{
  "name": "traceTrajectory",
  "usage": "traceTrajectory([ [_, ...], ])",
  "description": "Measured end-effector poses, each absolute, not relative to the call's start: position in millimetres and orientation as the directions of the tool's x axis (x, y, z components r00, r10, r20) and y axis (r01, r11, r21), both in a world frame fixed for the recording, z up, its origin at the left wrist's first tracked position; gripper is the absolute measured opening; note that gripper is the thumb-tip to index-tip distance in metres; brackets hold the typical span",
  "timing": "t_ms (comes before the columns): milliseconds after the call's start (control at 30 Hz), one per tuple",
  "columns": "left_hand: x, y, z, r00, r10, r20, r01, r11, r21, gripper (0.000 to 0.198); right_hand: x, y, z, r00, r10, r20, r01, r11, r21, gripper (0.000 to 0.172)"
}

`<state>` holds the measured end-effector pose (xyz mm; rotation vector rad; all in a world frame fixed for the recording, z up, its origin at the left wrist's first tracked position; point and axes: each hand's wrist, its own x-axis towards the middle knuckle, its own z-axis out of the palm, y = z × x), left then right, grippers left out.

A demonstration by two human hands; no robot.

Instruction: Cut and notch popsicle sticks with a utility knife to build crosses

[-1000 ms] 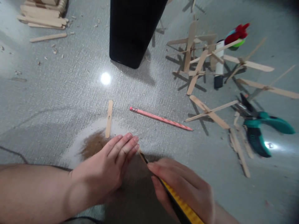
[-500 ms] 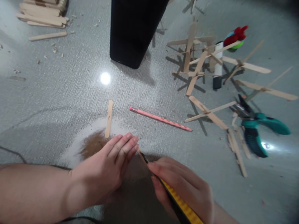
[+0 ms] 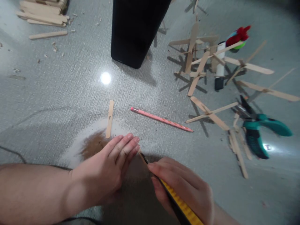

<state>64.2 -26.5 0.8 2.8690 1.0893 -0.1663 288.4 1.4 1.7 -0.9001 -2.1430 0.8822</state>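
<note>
My left hand [image 3: 110, 159] rests low on the table, fingers closed together and pressing down. Just past its fingertips a narrow piece of a wooden craft stick [image 3: 141, 153] shows; the rest is hidden under the hand. My right hand [image 3: 182, 184] is wrapped round a yellow and black utility knife [image 3: 180, 203], its dark blade reaching the stick beside my left fingertips. Beyond my left hand lies a single craft stick [image 3: 109, 119] with a small slot cut in its middle. A pink pencil [image 3: 161, 119] lies farther right.
Crossed craft-stick assemblies [image 3: 199, 73] stand at the upper right, near a white tube [image 3: 219, 62] and a red fuzzy item [image 3: 239, 36]. Teal-handled pliers [image 3: 255, 137] lie right, beside cut sticks [image 3: 239, 153]. A black box-like object [image 3: 136, 34] and stacked sticks [image 3: 42, 15] are at the back.
Both hands and the knife stay almost in place. The whole view has shifted very slightly.
</note>
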Motion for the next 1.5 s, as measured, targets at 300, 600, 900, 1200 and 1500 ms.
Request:
traceTrajectory([
  [300, 64, -27, 0, 0.744, 0.656, -0.125, 0.662, -0.750, 0.008, 0.121, 287, 2, 3, -0.553, 0.782, 0.289, 0.368, 0.540, -0.757, 0.028],
  [600, 65, -25, 0, 0.744, 0.659, -0.111, 0.664, -0.747, 0.013, 0.119, 289, 2, 3, -0.567, 0.767, 0.299, 0.356, 0.556, -0.751, 0.028],
  [900, 64, -26, 0, 0.743, 0.660, -0.115, 0.667, -0.743, 0.045, 0.121, 288, 1, 4, -0.581, 0.769, 0.267, 0.369, 0.541, -0.756, 0.029],
  [1200, 66, -24, 4, 0.734, 0.665, -0.134, 0.675, -0.736, 0.050, 0.120, 286, -5, 10, -0.599, 0.754, 0.271, 0.408, 0.578, -0.707, 0.028],
  [1500, 69, -26, 4, 0.714, 0.689, -0.124, 0.694, -0.720, 0.001, 0.124, 286, -3, 14, -0.633, 0.716, 0.293, 0.372, 0.614, -0.696, 0.034],
])
